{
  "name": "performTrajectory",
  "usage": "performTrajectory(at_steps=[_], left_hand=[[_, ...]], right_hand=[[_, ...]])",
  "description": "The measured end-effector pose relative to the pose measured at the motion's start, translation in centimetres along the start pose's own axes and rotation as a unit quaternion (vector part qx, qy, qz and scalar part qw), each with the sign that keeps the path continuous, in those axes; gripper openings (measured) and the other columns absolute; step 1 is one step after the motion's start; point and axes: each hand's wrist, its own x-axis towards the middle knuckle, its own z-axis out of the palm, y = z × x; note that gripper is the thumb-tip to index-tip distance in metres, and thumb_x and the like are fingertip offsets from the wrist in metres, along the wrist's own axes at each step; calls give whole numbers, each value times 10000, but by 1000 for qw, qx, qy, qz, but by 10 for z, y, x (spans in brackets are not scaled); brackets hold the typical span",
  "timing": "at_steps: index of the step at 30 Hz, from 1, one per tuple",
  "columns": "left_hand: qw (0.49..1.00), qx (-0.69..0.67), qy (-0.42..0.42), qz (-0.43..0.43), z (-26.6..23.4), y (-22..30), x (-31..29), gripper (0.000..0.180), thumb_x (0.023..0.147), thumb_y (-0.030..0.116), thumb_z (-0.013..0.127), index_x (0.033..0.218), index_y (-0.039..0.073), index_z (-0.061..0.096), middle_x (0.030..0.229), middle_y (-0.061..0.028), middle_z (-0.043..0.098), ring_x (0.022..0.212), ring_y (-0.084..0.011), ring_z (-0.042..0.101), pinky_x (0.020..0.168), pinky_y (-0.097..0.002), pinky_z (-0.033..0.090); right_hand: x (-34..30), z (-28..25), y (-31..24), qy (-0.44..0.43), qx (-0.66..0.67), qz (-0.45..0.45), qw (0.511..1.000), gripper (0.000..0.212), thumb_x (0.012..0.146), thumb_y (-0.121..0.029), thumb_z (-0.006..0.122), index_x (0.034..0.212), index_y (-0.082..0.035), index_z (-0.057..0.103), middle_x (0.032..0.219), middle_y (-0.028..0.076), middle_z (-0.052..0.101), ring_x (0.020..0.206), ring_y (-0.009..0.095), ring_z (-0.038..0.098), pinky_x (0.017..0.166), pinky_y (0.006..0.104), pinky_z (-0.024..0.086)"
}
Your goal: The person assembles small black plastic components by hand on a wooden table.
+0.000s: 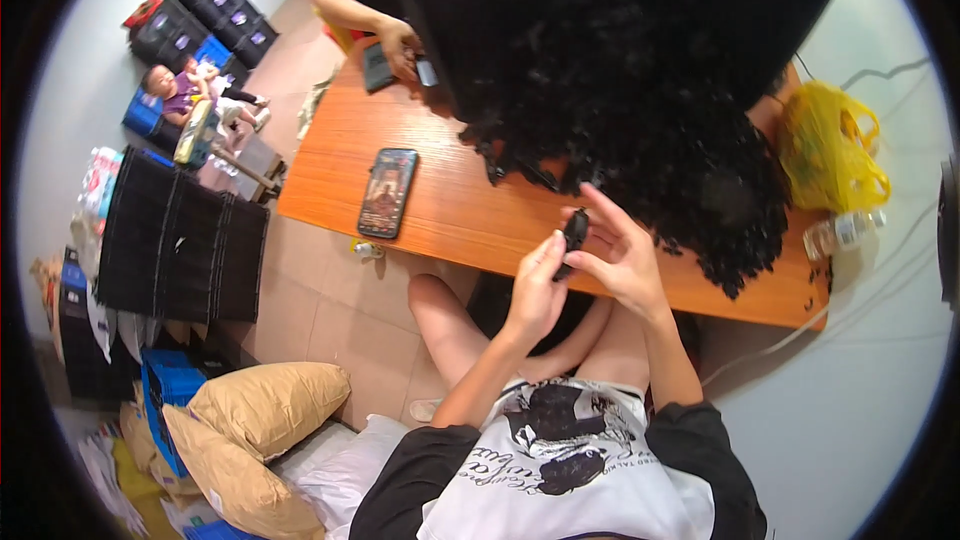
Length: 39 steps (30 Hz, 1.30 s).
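Close to the table's front edge, my two hands meet around a small black part point(574, 231) whose exact kind I cannot make out. My left hand point(539, 280) pinches it from the left. My right hand point(625, 255) has its thumb at the part and its index finger stretched out past it. Just beyond my hands, a big heap of small black pieces point(690, 180) covers the right part of the orange wooden table point(460, 210). A large black bin point(620, 10) lies tipped at the far side, its mouth over the heap.
A lit phone point(388, 193) lies left on the table. Across it, another person's hand point(400, 48) rests near a dark flat object point(378, 68). A yellow plastic bag point(830, 145) and a clear bottle point(845, 232) are at the right. Black crates point(180, 235) and brown sacks point(265, 405) stand left; two children sit beyond.
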Motion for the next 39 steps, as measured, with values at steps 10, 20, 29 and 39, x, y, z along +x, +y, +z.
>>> performTrajectory(at_steps=[10,20,29,39], left_hand=[[999,7,-18,-34,-3,-12,4,284,976,237,382,1070,13,529,942,-17,552,824,-83,473,734,-258,362],[991,82,-8,-101,-12,-29,-29,346,970,291,401,1054,-14,541,913,-37,555,749,-89,469,658,-226,368],[903,422,-52,-64,-36,-44,-75,404,903,99,520,1272,-23,410,1221,-155,518,1119,-195,501,919,-291,401],[842,540,12,10,-117,-44,-110,337,909,121,501,1227,15,472,1156,-166,541,1029,-209,546,846,-307,449]], right_hand=[[3,-25,7,-4,-22,55,998,482,696,-10,735,1146,-13,561,940,60,615,867,108,593,809,261,488],[-40,-32,21,20,55,109,992,370,752,4,691,1102,27,575,969,89,640,887,133,610,820,272,489],[-91,-29,46,31,-143,121,982,295,736,15,686,1011,31,582,932,82,649,855,143,626,797,262,488],[-99,-22,70,-99,-352,26,930,239,723,-39,666,954,-39,606,885,96,638,823,252,614,708,326,493]])
